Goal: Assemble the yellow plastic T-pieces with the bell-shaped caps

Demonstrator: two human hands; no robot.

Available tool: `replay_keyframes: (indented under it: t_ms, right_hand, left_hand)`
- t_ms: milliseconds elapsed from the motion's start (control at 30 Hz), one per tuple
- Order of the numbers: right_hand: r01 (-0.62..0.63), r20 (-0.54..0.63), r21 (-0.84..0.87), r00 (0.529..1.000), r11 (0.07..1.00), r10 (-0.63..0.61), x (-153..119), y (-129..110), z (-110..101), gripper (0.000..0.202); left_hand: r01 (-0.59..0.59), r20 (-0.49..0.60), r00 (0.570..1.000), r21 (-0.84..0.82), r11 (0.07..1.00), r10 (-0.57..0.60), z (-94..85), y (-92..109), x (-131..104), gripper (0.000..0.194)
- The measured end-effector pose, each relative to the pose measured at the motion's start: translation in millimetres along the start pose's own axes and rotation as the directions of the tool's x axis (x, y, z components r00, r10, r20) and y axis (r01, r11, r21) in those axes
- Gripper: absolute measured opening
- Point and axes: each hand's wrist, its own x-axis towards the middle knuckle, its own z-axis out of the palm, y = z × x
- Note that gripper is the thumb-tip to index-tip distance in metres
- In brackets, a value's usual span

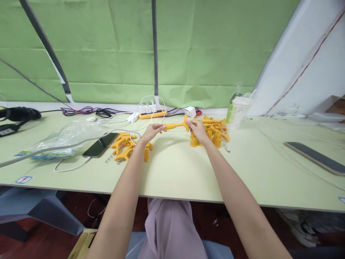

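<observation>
A yellow plastic T-handled corkscrew (176,125) is stretched level between my two hands, just above the table. My left hand (154,131) pinches its narrow left end. At the other end, the fingers of my right hand (197,130) close on the wide crosspiece. No metal spiral shows on this one. Below my left hand lies a pile of yellow T-handles with metal spirals (125,145). Beside and behind my right hand is a heap of yellow plastic parts (215,131), some cup-shaped and some long.
A phone (101,145) on a white cable and a clear plastic bag (64,138) lie at left. At the back sits an orange power strip (153,114) with plugs and cords. A lidded cup (238,112) stands behind the right heap; another phone (316,157) is far right.
</observation>
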Motion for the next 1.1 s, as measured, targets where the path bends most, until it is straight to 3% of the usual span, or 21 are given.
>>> replay_keyframes:
  t_ms: [1100]
  right_hand:
    - [-0.017,0.011,0.004,1.0,1.0,0.017,-0.2,0.3,0.4,0.053]
  left_hand:
    - [0.0,0.032,0.999,0.027,1.0,-0.001,-0.7,-3.0,1.8,0.053]
